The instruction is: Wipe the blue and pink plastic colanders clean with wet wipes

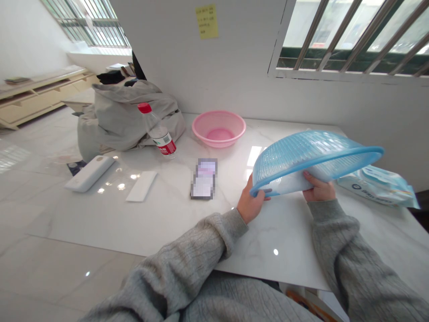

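Right now, your left grip and right grip are both closed on a tilted blue plastic colander, seemingly holding something white.

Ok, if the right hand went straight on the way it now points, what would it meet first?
The blue plastic basket: the right hand is touching its underside, so that comes first, though the depth is hard to judge from this view.
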`<state>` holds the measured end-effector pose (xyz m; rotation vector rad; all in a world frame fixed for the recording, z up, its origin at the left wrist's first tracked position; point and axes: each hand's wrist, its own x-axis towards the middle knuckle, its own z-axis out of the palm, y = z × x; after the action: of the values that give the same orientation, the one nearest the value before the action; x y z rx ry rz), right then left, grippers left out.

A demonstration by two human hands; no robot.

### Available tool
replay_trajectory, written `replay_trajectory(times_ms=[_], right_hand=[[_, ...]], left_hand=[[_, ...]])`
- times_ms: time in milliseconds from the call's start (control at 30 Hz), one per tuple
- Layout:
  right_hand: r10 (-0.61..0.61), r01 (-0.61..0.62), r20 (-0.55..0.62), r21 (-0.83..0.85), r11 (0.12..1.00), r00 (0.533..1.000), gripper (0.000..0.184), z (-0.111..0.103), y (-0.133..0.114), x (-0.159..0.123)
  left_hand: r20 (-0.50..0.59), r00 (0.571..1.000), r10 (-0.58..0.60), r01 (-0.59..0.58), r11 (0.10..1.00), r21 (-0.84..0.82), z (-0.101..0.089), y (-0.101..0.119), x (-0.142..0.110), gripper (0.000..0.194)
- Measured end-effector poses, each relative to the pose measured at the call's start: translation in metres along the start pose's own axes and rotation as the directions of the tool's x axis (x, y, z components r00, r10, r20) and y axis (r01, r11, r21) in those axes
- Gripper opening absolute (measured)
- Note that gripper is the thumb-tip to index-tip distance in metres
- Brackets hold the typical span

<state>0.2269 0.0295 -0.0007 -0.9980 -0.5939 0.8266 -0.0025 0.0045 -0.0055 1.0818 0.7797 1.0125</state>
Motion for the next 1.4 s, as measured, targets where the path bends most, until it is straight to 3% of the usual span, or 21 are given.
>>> replay_trajectory(times_ms=[233,1133,1400], right_hand=[[-0.006,0.007,0.05,-0.034,0.999,0.999,0.048,-0.005,0.003,0.002],[0.005,-0.004,0.035,-0.016,1.0,0.999,0.046,-0.002,0.004,-0.001],[0.146,-0.148,0.053,0.033,0.988,0.988,0.057,0.003,0.014,-0.009]], left_hand=[[-0.007,1.0,0.006,-0.006,1.0,0.003,0.0,0.0,0.001,0.055],[-0.017,1.0,0.012,-0.012,1.0,0.005,0.0,0.0,0.0,0.056],[-0.094,0.992,-0.09,0.082,0.992,-0.092,0.003,0.01,0.001,0.065]])
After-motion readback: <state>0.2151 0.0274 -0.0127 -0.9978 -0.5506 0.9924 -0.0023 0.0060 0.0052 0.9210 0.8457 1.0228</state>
